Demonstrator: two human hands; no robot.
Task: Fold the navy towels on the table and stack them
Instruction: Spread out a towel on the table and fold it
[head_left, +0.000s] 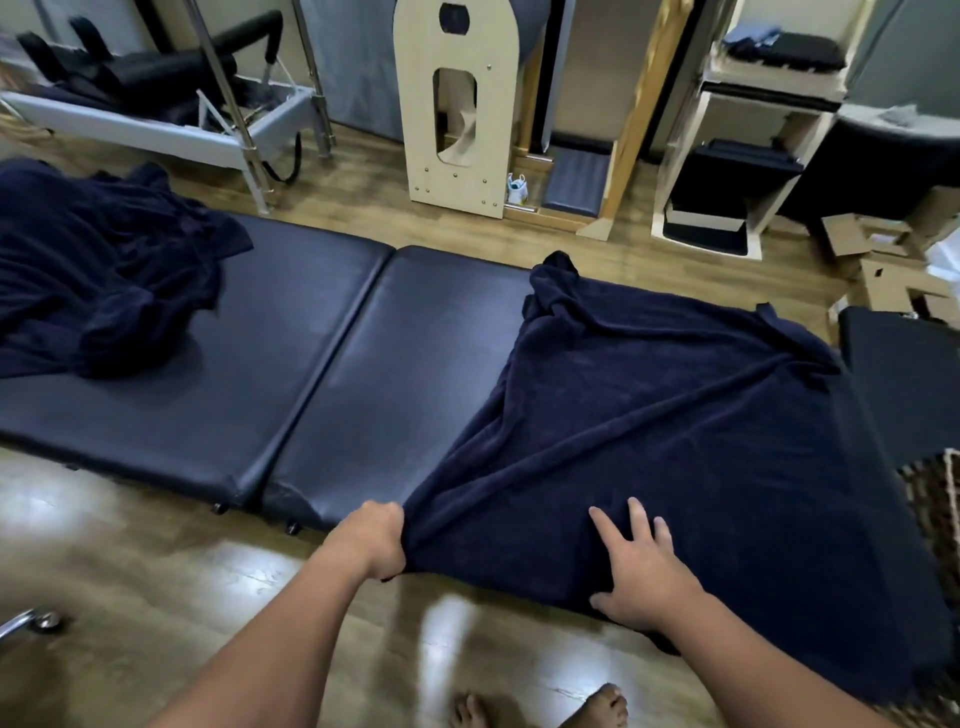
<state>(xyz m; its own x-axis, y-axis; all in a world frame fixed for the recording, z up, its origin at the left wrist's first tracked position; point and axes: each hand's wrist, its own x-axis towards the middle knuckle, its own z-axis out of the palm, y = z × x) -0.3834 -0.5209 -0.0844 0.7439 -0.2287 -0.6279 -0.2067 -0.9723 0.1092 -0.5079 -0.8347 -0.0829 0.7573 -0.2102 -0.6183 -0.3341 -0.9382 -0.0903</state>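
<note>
Navy terry bunching inside the left hand, grip curled tight round a gathered corner of the towel at the near edge of the tabletop. Pinching there, probably, to draw the slack toward the body: long creases fanning from that fist up across the cloth. Right hand lying flat on the same towel just beside, fingers straight and spread, pressing rather than grasping, apparently anchoring the near hem so the pull smooths the fabric instead of dragging all of it. Spreading over the right end of the padded surface, far corner rumpled into a small peak, right side spilling over the end. Not yet folded; flattening looking like the step in hand. Waiting well apart at the left end, an unfolded heap of navy towels, likely left there to leave working room in the middle. Showing no finished stack on the padding.
</note>
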